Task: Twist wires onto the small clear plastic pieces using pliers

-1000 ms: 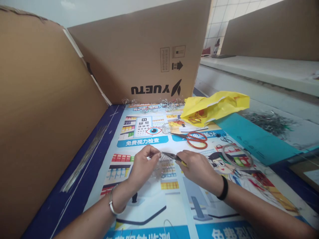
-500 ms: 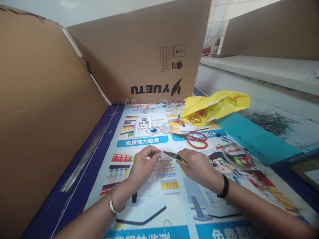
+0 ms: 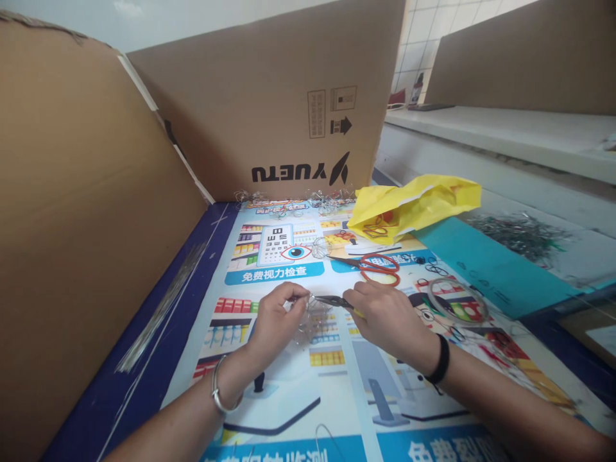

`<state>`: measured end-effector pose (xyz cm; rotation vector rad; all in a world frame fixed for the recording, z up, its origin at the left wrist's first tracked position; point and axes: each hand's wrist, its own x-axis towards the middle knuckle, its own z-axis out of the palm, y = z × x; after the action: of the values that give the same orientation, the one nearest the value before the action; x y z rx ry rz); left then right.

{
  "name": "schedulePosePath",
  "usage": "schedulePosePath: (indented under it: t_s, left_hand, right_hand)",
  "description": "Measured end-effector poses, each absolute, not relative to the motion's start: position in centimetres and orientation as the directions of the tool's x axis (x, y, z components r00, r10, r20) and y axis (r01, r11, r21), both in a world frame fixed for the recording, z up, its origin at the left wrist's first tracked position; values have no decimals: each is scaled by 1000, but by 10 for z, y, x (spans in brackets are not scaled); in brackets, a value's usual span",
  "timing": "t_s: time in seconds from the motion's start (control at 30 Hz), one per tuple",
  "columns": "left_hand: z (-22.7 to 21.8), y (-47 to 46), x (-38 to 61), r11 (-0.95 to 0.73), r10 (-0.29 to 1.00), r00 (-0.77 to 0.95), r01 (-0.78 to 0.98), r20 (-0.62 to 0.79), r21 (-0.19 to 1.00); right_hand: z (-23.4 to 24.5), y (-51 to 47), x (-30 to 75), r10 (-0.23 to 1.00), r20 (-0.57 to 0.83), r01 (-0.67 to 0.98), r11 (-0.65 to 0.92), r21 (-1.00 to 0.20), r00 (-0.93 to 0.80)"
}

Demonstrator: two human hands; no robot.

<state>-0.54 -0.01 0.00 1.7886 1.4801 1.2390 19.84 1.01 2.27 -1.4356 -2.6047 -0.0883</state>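
Note:
My left hand [image 3: 280,319] pinches a piece of thin silvery wirework [image 3: 314,321] between thumb and fingertips. The looped wires hang below the pinch, and their exact shape is hard to make out. In my right hand [image 3: 382,317] are pliers [image 3: 333,300] with dark narrow jaws and a yellow handle, mostly hidden by the fingers. The jaw tips point left and meet the wire right beside my left fingertips. Just beyond the hands lie scissors [image 3: 380,268] with orange-red handles. A small round wire form [image 3: 321,248] rests near the scissors' tips.
A printed sheet [image 3: 289,410] covers the table. Cardboard walls [image 3: 231,122] stand behind and to the left. A yellow bag [image 3: 433,199] lies back right, a wire coil [image 3: 440,301] nearer. Straight wires [image 3: 163,308] lie at left; a wire heap [image 3: 520,237] sits far right.
My right hand has turned slightly, its wrist shifting a little right, and the plier jaws have come closer to the left fingertips. My left hand has barely moved.

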Motion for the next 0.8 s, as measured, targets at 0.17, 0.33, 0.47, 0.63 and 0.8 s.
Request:
schedulePosePath:
  t_s: [0.17, 0.33, 0.47, 0.63, 0.8]
  left_hand:
    - [1, 0, -6, -347, 919, 24, 518, 393, 782]
    - [4, -3, -4, -395, 897, 61, 555, 438, 732]
    - [4, -3, -3, -418, 888, 87, 558, 451, 716]
    - [4, -5, -2, -364, 917, 63, 538, 395, 760]
    - [5, -1, -5, -224, 972, 23, 413, 235, 883]
  right_hand:
    - [24, 8, 197, 850, 207, 864, 501, -35, -485]
    - [20, 6, 194, 842, 217, 855, 516, -50, -495]
    - [20, 6, 193, 832, 211, 847, 530, -30, -513]
    - [26, 7, 196, 772, 240, 803, 591, 71, -589]
    - [24, 17, 206, 745, 246, 767, 641, -12, -619]
